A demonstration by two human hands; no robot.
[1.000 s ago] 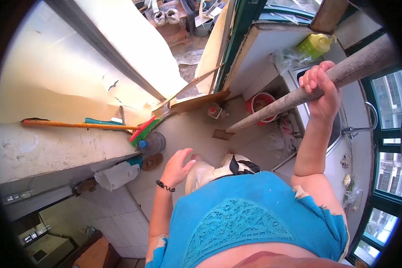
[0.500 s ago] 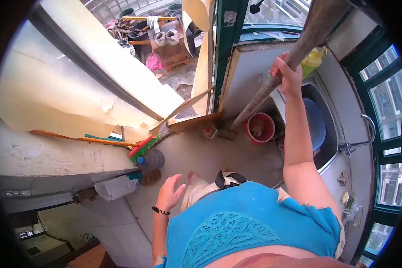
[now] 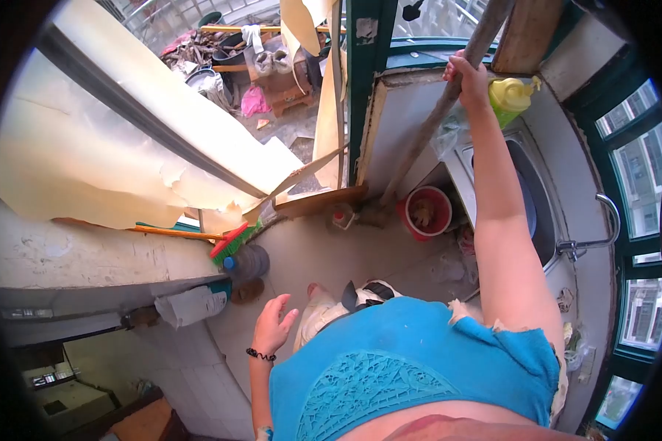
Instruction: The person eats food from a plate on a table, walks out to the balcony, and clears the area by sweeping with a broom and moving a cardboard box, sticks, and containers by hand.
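Note:
My right hand (image 3: pixel 469 77), arm stretched out ahead, is wrapped round a long, rough wooden pole (image 3: pixel 425 134). The pole leans at a slant, its lower end by the floor near the red bucket (image 3: pixel 412 229); its top runs out of view towards the window. A yellow-green pump bottle (image 3: pixel 510 101) stands on the counter just right of that hand. My left hand (image 3: pixel 273 325) hangs beside my body, fingers apart and holding nothing, with a dark coiled band on the wrist. Beyond the pole's foot sits a small container with a red cap (image 3: pixel 340 217).
On the right is a sink (image 3: pixel 550 202) with a curved tap (image 3: pixel 604 224). At left, a red-and-green brush head (image 3: pixel 232 244) rests beside a large plastic water bottle (image 3: pixel 250 263). A wooden board (image 3: pixel 320 201) lies across the doorway; clutter fills the balcony.
My right hand has moved up and away from me with the pole, which now stands closer to the wall. More of the pump bottle shows. My left hand has dropped slightly.

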